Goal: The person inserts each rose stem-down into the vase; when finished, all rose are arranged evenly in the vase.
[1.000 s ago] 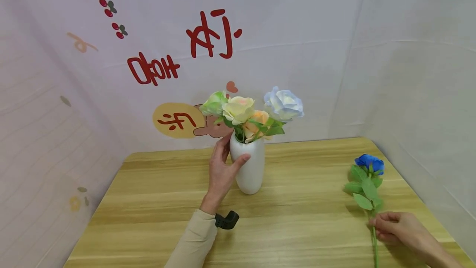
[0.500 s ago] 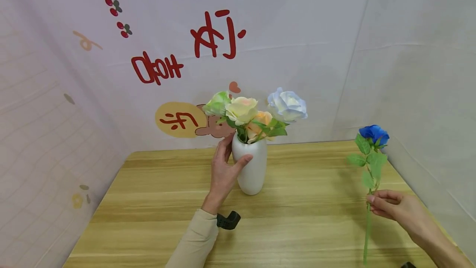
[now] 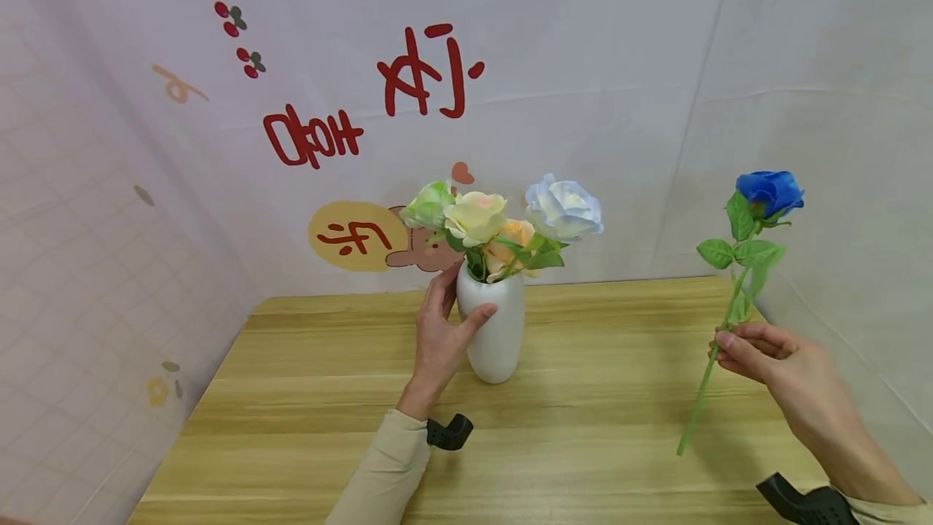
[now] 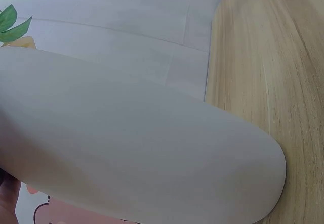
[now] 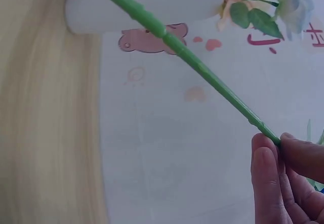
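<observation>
A white vase (image 3: 496, 339) stands upright on the table, holding a green, a cream, an orange and a pale blue rose (image 3: 563, 207). My left hand (image 3: 442, 343) grips the vase's left side near the rim, thumb across the front. Up close, the vase (image 4: 142, 138) fills most of the left wrist view. At the right, my right hand (image 3: 783, 367) pinches the green stem of a blue rose (image 3: 771, 193) between thumb and fingers. The rose is raised off the table, bloom up, its lower stem slanting down to the left. In the right wrist view the stem (image 5: 202, 70) runs bare below the fingertips.
The wooden table (image 3: 306, 395) meets a white printed cloth (image 3: 583, 39) at the back, and cloth also hangs along both sides. Each wrist wears a black band; the left one (image 3: 449, 433) lies close to the tabletop.
My right hand has raised the blue rose from low over the table's right side, and its stem now tilts more. The left hand stays on the vase. The head view has shifted slightly.
</observation>
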Demonstrator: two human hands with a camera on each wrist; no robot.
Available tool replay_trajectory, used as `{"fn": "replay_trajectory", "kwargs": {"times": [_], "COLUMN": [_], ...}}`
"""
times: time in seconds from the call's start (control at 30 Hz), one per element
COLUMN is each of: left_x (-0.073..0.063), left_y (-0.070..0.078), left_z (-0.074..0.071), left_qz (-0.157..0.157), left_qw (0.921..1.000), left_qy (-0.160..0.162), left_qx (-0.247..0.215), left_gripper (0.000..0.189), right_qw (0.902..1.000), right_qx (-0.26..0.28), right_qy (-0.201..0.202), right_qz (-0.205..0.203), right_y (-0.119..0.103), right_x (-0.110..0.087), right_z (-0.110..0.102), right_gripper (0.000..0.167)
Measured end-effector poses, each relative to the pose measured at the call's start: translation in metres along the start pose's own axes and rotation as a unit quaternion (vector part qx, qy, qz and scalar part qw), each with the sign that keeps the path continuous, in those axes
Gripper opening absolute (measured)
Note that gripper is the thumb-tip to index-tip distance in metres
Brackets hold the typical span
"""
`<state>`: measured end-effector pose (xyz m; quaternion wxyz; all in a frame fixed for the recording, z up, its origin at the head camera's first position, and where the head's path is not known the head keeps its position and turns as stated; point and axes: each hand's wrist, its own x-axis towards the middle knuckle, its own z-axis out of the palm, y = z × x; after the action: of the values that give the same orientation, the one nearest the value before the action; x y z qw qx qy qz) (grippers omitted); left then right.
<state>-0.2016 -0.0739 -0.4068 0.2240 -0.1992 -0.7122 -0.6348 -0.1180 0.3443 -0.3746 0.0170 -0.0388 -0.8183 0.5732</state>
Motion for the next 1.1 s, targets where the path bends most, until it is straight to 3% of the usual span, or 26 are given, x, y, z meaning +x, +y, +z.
{"fn": "replay_trajectory", "kwargs": {"times": [0.07,0.27,0.37,0.47,0.67,1.1], "left_x": [0.0,0.0,0.0,0.001,0.002,0.001], "left_y": [0.001,0.0,0.0,0.0,0.001,0.002], "left_z": [0.0,0.0,0.0,0.0,0.001,0.001], "left_qz": [-0.001,0.001,0.005,0.006,0.01,0.009], "left_qw": [1.0,1.0,1.0,0.9999,0.9999,0.9999], "left_qy": [0.0,0.001,0.002,0.002,0.003,0.004], "left_qx": [0.0,-0.005,-0.008,-0.009,-0.007,-0.004], "left_gripper": [0.074,0.073,0.072,0.072,0.075,0.072], "right_qw": [0.9999,0.9906,0.977,0.9555,0.92,0.8584], "right_qx": [0.005,0.125,0.191,0.261,0.336,0.444], "right_qy": [0.008,0.022,0.037,0.042,0.037,0.069], "right_qz": [-0.006,-0.05,-0.088,-0.131,-0.198,-0.248], "right_y": [-0.008,-0.026,-0.033,-0.041,-0.061,-0.105], "right_x": [0.001,0.005,0.007,0.01,0.012,0.022], "right_z": [0.003,0.019,0.03,0.041,0.058,0.095], "right_gripper": [0.031,0.024,0.016,0.01,0.011,0.012]}}
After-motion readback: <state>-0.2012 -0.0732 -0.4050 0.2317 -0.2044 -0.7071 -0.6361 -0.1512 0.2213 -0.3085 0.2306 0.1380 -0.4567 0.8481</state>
